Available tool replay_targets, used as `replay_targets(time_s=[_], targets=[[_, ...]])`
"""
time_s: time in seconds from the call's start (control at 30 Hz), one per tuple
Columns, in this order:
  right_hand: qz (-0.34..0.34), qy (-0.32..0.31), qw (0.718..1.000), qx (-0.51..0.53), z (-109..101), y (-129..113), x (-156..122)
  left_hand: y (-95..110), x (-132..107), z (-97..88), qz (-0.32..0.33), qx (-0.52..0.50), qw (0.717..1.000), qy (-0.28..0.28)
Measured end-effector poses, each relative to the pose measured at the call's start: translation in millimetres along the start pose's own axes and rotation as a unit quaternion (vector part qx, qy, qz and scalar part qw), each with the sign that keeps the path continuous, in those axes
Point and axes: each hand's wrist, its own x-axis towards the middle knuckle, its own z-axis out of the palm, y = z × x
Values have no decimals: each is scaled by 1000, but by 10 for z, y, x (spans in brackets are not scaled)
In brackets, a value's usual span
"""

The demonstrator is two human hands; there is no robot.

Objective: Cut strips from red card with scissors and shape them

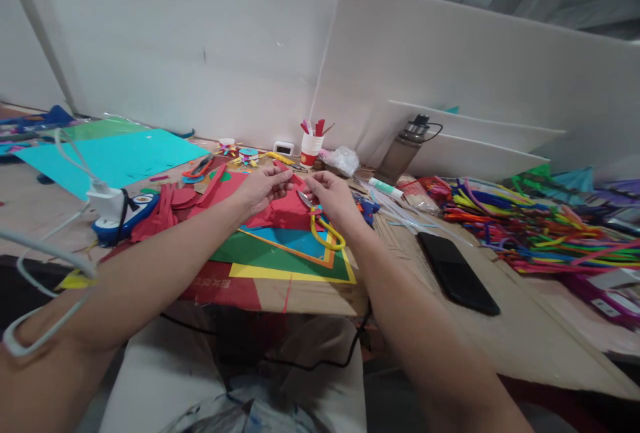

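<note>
While both arms stretch out over the tabletop, the left hand pinches the edge of a red paper piece, its grip closed on the sheet, and the right hand holds yellow-handled scissors, its grip closed around them with the blades meeting the red paper between the two hands. The paper is lifted just above a stack of green, yellow, orange and blue sheets. The step in hand looks like cutting a shape from the red piece; the next snip likely calls for the left hand to turn the sheet while the blades follow the line. A black phone lies to the right, near a heap of pipe cleaners. Red print shows on the cardboard edge below the stack, too small to read.
</note>
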Motion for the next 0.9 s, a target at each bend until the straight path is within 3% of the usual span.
replay_targets(time_s=[0.07, 0.13, 0.2, 0.3, 0.37, 0.43, 0.53, 0.7, 0.77, 0.9], targets=[[-33, 34, 987, -151, -135, -74, -38, 21, 26, -33, 9, -5, 1000, 26], [-33, 34, 936, -349, -269, -132, -121, 42, 59, -75, 19, -8, 998, 53], [-9, -8, 872, -489, -359, -156, -236, 58, 93, -116, 33, -10, 997, 76], [5, -102, 796, -596, -375, -109, -401, 60, 136, -162, 47, -13, 995, 86], [21, -128, 769, -625, -334, -41, -460, 55, 149, -177, 49, -14, 995, 81], [19, -123, 768, -629, -292, 21, -468, 61, 149, -182, 52, -12, 996, 78], [44, -119, 790, -600, -283, 55, -431, 101, 126, -174, 54, -10, 996, 76], [70, -78, 810, -577, -392, -6, -403, 197, 71, -145, 42, -9, 997, 70], [52, -62, 822, -564, -433, -23, -404, 215, 57, -140, 39, 0, 997, 60], [-34, -41, 872, -486, -454, -1, -383, 204, 49, -150, 40, 30, 997, 54]])
